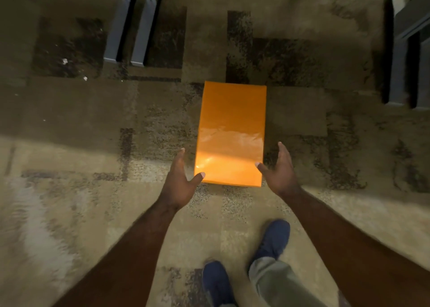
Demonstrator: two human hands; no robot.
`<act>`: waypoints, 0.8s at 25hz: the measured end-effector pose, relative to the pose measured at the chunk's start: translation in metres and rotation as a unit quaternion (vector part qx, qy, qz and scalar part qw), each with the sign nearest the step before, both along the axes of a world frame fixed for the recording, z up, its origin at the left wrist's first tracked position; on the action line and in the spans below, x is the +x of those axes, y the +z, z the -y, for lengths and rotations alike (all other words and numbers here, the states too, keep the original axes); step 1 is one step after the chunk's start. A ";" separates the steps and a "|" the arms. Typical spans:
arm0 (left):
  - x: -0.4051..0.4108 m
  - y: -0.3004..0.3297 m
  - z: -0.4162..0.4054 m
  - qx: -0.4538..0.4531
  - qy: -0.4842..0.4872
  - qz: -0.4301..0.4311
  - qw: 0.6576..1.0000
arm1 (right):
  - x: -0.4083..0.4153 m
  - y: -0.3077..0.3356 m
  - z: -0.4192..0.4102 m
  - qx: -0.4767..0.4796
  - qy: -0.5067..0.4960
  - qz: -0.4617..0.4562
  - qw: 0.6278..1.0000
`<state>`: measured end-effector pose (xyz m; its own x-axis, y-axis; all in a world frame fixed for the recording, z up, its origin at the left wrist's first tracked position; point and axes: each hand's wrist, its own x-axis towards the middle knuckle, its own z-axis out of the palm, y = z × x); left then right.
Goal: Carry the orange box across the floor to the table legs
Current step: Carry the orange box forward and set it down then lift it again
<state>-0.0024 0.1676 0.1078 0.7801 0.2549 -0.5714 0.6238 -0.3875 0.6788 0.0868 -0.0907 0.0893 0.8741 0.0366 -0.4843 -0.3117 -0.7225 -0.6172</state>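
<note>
The orange box (231,132) lies flat on the patterned carpet, long side pointing away from me, its glossy top catching light. My left hand (180,181) is open at the box's near left corner, thumb tip over the edge. My right hand (280,170) is open at the near right corner, thumb against the box's side. Neither hand grips the box. Two grey table legs (129,25) stand on the floor beyond the box to the upper left.
More dark grey furniture legs (400,58) stand at the right edge. My two blue shoes (272,239) are on the carpet just behind the box. Small white scraps (65,61) lie on the carpet at the left.
</note>
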 end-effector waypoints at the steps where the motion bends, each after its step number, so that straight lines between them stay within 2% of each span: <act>1: -0.002 0.006 0.001 0.002 0.001 -0.002 1.000 | 0.002 0.003 -0.001 0.003 -0.014 -0.002 1.000; 10: 0.008 -0.008 0.026 0.010 -0.020 -0.026 0.999 | 0.031 -0.020 0.007 0.000 0.016 -0.015 1.000; 16: 0.055 -0.047 0.040 0.016 0.037 -0.029 0.999 | 0.068 -0.035 0.026 -0.004 0.023 0.031 0.999; 20: 0.095 -0.081 0.034 0.007 0.070 -0.030 0.997 | 0.071 -0.060 0.036 -0.027 0.043 0.015 0.999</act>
<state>0.0931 0.1337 0.0272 0.7007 0.3664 -0.6122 0.7119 -0.3026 0.6337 0.1582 -0.1269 0.0289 0.8831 0.0870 -0.4611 -0.2284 -0.7786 -0.5845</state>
